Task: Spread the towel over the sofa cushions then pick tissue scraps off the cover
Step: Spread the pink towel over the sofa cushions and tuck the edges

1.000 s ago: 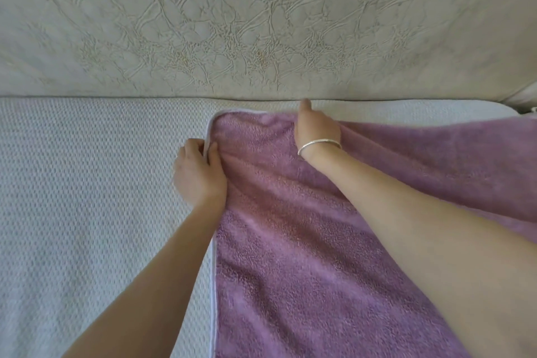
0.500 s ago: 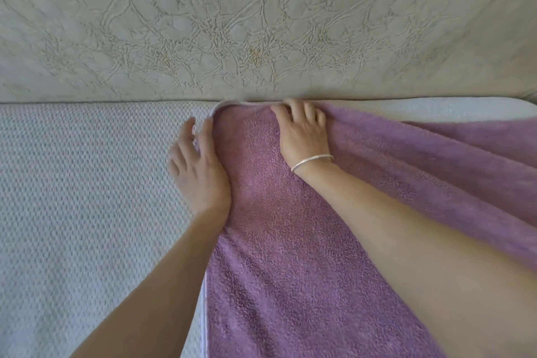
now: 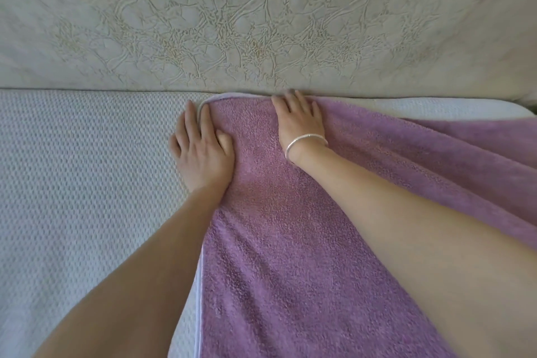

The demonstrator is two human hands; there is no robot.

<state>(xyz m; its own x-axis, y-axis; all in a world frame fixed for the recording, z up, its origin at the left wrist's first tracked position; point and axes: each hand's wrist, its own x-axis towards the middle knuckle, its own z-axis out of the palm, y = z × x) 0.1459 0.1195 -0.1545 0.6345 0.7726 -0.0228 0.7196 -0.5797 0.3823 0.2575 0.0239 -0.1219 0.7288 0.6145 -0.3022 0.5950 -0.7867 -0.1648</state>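
A fluffy mauve terry towel (image 3: 290, 241) is laid over the white waffle-weave seat cover (image 3: 81, 183), its corner at the cracked cream backrest (image 3: 261, 23). It is pressed flat by the left hand (image 3: 203, 148) and right hand (image 3: 299, 119), fingers extended, nothing gripped. Bare cover is left leftward.

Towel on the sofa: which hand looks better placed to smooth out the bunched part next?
Probably the right hand: it lies flat on the towel beside the folds at right, while the left hand pins the corner.
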